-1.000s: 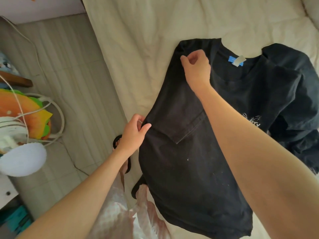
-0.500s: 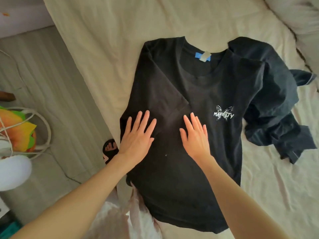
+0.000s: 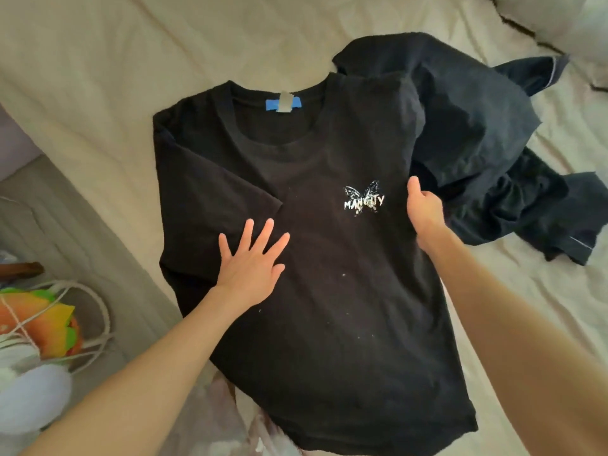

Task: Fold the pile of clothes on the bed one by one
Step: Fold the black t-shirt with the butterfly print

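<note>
Leftmost, floor clutter (image 3: pixel 39 324) beside bed (image 3: pixel 98 103). Left hand (image 3: pixel 251 261) flat, fingers spread, pressing folded-in sleeve so it stays put. Black T-shirt (image 3: pixel 329 307) face up across bed, hem over edge. Right hand (image 3: pixel 424 209) gripping T-shirt's right edge, likely for matching fold. Further right, dark garment pile (image 3: pixel 487 159) waiting.
</note>
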The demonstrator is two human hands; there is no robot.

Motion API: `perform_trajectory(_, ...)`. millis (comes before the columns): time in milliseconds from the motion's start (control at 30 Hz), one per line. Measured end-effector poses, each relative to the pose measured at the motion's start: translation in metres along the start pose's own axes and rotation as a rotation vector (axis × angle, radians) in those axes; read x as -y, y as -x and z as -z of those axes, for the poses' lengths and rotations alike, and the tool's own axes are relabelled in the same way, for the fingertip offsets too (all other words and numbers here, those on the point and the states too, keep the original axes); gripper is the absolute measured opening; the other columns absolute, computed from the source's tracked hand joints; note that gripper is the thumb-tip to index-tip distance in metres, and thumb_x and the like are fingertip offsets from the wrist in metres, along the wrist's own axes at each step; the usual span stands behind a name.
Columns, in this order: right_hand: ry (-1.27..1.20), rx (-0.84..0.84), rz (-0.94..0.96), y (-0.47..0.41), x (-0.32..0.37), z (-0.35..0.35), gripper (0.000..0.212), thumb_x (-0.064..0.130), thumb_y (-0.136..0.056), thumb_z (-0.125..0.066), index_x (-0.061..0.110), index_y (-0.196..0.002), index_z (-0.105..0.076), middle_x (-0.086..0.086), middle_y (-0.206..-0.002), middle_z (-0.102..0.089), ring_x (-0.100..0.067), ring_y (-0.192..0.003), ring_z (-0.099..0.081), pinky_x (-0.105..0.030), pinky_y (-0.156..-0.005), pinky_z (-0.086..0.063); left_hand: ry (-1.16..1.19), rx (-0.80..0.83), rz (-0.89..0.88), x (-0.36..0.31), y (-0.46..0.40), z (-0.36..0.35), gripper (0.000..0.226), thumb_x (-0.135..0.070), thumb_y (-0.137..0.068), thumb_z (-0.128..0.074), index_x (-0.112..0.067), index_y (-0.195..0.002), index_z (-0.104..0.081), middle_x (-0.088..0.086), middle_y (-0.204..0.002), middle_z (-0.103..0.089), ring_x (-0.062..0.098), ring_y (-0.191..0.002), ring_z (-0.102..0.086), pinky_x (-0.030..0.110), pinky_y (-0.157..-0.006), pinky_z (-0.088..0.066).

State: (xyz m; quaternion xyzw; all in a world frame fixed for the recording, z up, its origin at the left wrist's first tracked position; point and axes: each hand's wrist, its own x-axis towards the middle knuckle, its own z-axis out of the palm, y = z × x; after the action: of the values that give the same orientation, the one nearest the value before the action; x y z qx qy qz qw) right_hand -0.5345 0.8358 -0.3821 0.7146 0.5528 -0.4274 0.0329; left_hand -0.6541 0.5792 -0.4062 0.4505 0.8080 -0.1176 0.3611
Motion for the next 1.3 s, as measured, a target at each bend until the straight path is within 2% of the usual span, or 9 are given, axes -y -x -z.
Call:
perform_trajectory(100,-0.233,0.123,-0.142,-0.006,0.007,0.0,0.059,0.055,-0.091,-0.048,0.006,-0.123,-0.055,-0.005,-0.119,-0.056,-0.023,-0.111,-0.054,-0.038,-0.101,-0.043,0.012,0.051,0.005,0.002,-0.004,0.006,0.063,-0.046,-0.098,-0.031,-0.041,-0.147,0.008,-0.004,-0.157,0.018,0.027,-0.143,0.018,0.061,-0.11,-0.002)
perform_trajectory(267,-0.341,-0.125,0.27,0.013,0.001,-0.008,0.021,0.021,-0.093,-0.054,0.002,-0.094,-0.062,0.001,-0.074,-0.051,-0.007,-0.07,-0.046,-0.023,-0.072,-0.036,0.053,0.134,0.044,-0.001,-0.005,0.019,0.061,-0.043,-0.098,-0.036,-0.043,-0.147,0.0,-0.006,-0.158,0.015,0.025,-0.144,0.016,0.06,-0.111,-0.004)
perform_trajectory(367,0.019,-0.275,0.807,0.05,-0.015,-0.019,0.017,0.008,-0.092,-0.054,0.007,-0.106,-0.063,-0.001,-0.093,-0.058,-0.01,-0.086,-0.051,-0.019,-0.078,-0.035,0.234,0.025,0.15,-0.011,-0.005,0.035,0.046,-0.036,-0.099,-0.041,-0.036,-0.144,-0.031,-0.005,-0.157,-0.016,0.021,-0.146,-0.008,0.059,-0.111,-0.012)
perform_trajectory(467,0.556,0.093,1.01,0.067,-0.041,-0.034,0.032,0.008,-0.093,-0.054,0.015,-0.123,-0.062,-0.01,-0.132,-0.051,-0.027,-0.126,-0.043,-0.037,-0.098,-0.039,0.542,-0.263,0.305,-0.022,-0.009,0.059,0.033,-0.03,-0.1,-0.039,-0.026,-0.131,-0.049,-0.002,-0.134,-0.053,0.019,-0.125,-0.046,0.045,-0.105,-0.032)
perform_trajectory(600,0.417,0.263,0.96,0.075,-0.071,-0.036,0.026,0.016,-0.096,-0.051,0.016,-0.116,-0.068,-0.004,-0.147,-0.042,-0.02,-0.143,-0.024,-0.036,-0.115,-0.025,0.792,-0.539,0.171,-0.045,-0.024,0.095,0.04,-0.025,-0.099,-0.042,-0.019,-0.139,-0.04,0.003,-0.14,-0.044,0.013,-0.123,-0.045,0.023,-0.093,-0.034)
perform_trajectory(800,-0.258,0.143,0.306,0.064,-0.047,-0.031,0.035,0.028,-0.094,-0.056,0.015,-0.126,-0.052,0.006,-0.12,-0.052,-0.007,-0.105,-0.057,-0.013,-0.086,-0.048,0.088,-0.672,-0.319,-0.083,-0.064,0.134,0.064,-0.03,-0.092,-0.05,-0.021,-0.148,-0.021,0.008,-0.157,-0.016,0.029,-0.144,-0.013,0.04,-0.112,-0.018)
perform_trajectory(1067,-0.726,0.496,-0.392,0.031,0.012,-0.024,0.053,0.017,-0.088,-0.066,0.008,-0.135,-0.043,-0.005,-0.132,-0.051,-0.021,-0.113,-0.053,-0.029,-0.09,-0.044,-0.223,-0.421,0.018,-0.081,-0.089,0.15,0.05,-0.043,-0.086,-0.061,-0.02,-0.129,-0.049,0.006,-0.12,-0.057,0.028,-0.116,-0.045,0.045,-0.096,-0.029)
perform_trajectory(1200,-0.895,0.608,-0.498,0.035,0.016,0.0,0.045,0.013,-0.086,-0.066,0.007,-0.128,-0.05,-0.007,-0.125,-0.06,-0.021,-0.108,-0.06,-0.029,-0.095,-0.047,0.201,-0.388,-0.064,-0.078,-0.087,0.171,0.022,-0.017,-0.093,-0.053,-0.023,-0.114,-0.055,-0.003,-0.108,-0.057,0.022,-0.111,-0.049,0.04,-0.1,-0.025)
perform_trajectory(1300,-1.151,0.288,-0.293,0.038,0.019,0.022,0.032,0.004,-0.084,-0.065,0.008,-0.116,-0.06,-0.01,-0.115,-0.066,-0.016,-0.096,-0.062,-0.026,-0.083,-0.049,0.512,-0.45,-0.153,-0.093,-0.092,0.198,0.02,-0.009,-0.091,-0.054,-0.026,-0.103,-0.056,-0.007,-0.104,-0.06,0.019,-0.111,-0.054,0.046,-0.105,-0.035)
